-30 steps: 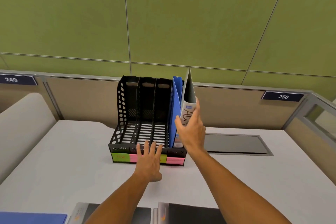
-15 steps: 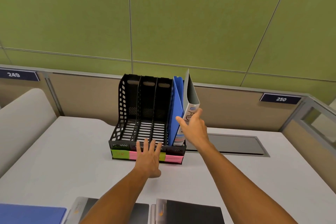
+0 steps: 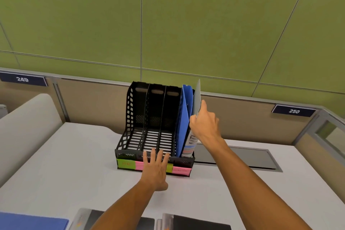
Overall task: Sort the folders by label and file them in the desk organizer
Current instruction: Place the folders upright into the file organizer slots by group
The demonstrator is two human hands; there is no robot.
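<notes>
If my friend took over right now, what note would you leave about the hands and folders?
Left hand: flat, open, steadying the black organizer at its front edge.
Right hand: on the grey folder, in the rightmost slot.
Done: blue folder stands in that slot too.
Left: three slots are bare; another blue folder and two dark folders wait at the desk's near edge.

Two bare forearms in view, coming up from six o'clock, and there's no sleeve on either one, uncovered from the frame edge to the wrist. The left hand [image 3: 155, 169] is bare too: no glove, ring, watch or band that I can see. Same for the right hand [image 3: 204, 123], with a plain wrist and unadorned fingers [image 3: 203, 103]. Nails short, as far as shows.
</notes>
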